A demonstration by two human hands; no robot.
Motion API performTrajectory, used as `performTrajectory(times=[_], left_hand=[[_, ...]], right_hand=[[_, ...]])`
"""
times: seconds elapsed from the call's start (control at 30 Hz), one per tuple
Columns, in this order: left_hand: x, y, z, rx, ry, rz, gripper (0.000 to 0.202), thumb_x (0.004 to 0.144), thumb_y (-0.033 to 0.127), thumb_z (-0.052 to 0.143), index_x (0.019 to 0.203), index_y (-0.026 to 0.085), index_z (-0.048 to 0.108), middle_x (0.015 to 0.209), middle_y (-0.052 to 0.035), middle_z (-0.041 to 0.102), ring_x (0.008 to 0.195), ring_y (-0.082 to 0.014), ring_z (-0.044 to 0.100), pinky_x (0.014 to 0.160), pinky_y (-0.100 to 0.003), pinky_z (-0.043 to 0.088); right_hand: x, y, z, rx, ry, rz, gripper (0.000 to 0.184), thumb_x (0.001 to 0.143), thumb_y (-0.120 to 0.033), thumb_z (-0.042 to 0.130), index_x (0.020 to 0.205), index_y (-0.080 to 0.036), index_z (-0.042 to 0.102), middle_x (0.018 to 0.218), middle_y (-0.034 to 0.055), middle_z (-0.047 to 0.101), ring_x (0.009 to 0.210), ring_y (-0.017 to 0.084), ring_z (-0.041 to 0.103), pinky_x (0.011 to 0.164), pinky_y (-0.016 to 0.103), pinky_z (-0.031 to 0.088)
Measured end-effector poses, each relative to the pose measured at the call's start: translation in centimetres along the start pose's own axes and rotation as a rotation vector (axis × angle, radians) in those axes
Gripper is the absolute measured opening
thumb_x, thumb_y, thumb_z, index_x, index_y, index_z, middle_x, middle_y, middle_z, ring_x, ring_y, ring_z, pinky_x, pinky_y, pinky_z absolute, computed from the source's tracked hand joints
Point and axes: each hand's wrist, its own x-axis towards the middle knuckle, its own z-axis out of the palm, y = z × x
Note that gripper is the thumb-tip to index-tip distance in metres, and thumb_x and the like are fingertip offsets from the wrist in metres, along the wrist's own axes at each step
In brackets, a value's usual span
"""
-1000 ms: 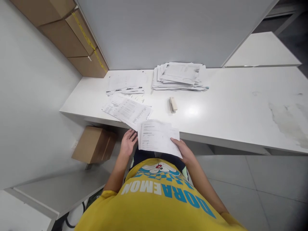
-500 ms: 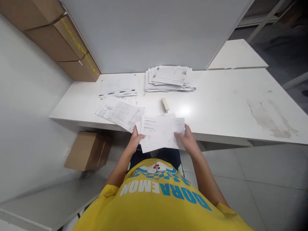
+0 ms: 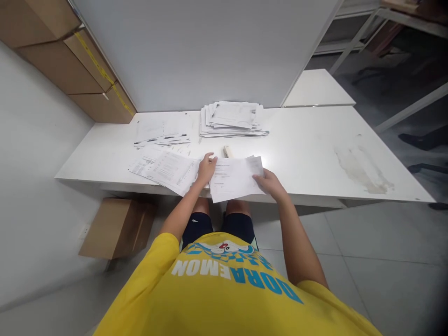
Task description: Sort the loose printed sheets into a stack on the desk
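Note:
Printed paper sheets (image 3: 234,179) are held at the front edge of the white table. My right hand (image 3: 272,183) pinches their right side, thumb on top. At their upper left corner is my left hand (image 3: 207,169), its fingers closed on the edge of the sheets. Just behind the papers lies a cream stapler (image 3: 227,151), its near end hidden by them. Loose printed sheets (image 3: 164,167) lie to the left of my left hand, partly covered by that hand and forearm.
A thick paper stack (image 3: 233,119) stands at the back against the grey panel. Another, thinner stack (image 3: 161,128) is at the back left. Cardboard boxes (image 3: 101,100) are piled at the left wall, and one box (image 3: 108,228) sits below the table (image 3: 301,154).
My left hand has moved from the sheets' lower left side up to their upper left corner. The papers have moved forward, now hiding part of the stapler. The view has shifted slightly.

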Motion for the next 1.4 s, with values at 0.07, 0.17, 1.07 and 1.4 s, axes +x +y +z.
performTrajectory(times=[0.07, 0.17, 1.07, 1.4], left_hand=[[-0.1, 0.0, 0.5, 0.065, 0.018, 0.046, 0.022, 0.095, 0.032, 0.052, 0.076, 0.021, 0.057, 0.07, 0.0014, 0.055, 0.07, -0.0152, 0.052, 0.071, -0.027, 0.038], [-0.7, 0.2, 0.7, 0.075, 0.051, 0.082, 0.036, 0.095, 0.035, 0.048, 0.063, 0.021, 0.042, 0.06, 0.0036, 0.044, 0.062, -0.0137, 0.042, 0.064, -0.027, 0.033], [-1.5, 0.4, 1.0, 0.294, 0.027, 0.179, 0.043, 0.096, 0.02, 0.044, 0.062, 0.023, 0.019, 0.058, 0.0019, 0.033, 0.057, -0.0151, 0.034, 0.058, -0.032, 0.023], [-0.9, -0.2, 1.5, 0.499, 0.052, 0.28, 0.017, 0.1, 0.026, 0.043, 0.085, 0.022, 0.052, 0.093, -0.0062, 0.063, 0.091, -0.0213, 0.055, 0.08, -0.033, 0.04]], right_hand=[[0.6, -0.1, -0.8, 0.105, -0.081, 0.026, 0.039, 0.072, -0.033, 0.065, 0.108, -0.017, 0.067, 0.105, 0.0107, 0.074, 0.097, 0.031, 0.067, 0.09, 0.048, 0.053], [1.0, -0.6, -1.8, 0.221, -0.214, 0.093, 0.043, 0.069, -0.03, 0.07, 0.11, -0.018, 0.066, 0.104, 0.0098, 0.074, 0.094, 0.031, 0.068, 0.088, 0.049, 0.055], [-1.0, -0.6, -3.0, 0.219, -0.034, 0.236, 0.033, 0.078, -0.029, 0.067, 0.108, -0.016, 0.065, 0.11, 0.012, 0.072, 0.091, 0.025, 0.068, 0.073, 0.032, 0.056], [-0.6, -1.7, -3.2, 0.065, 0.04, 0.362, 0.027, 0.079, -0.03, 0.066, 0.1, -0.015, 0.067, 0.106, 0.0133, 0.072, 0.083, 0.023, 0.067, 0.063, 0.028, 0.053]])
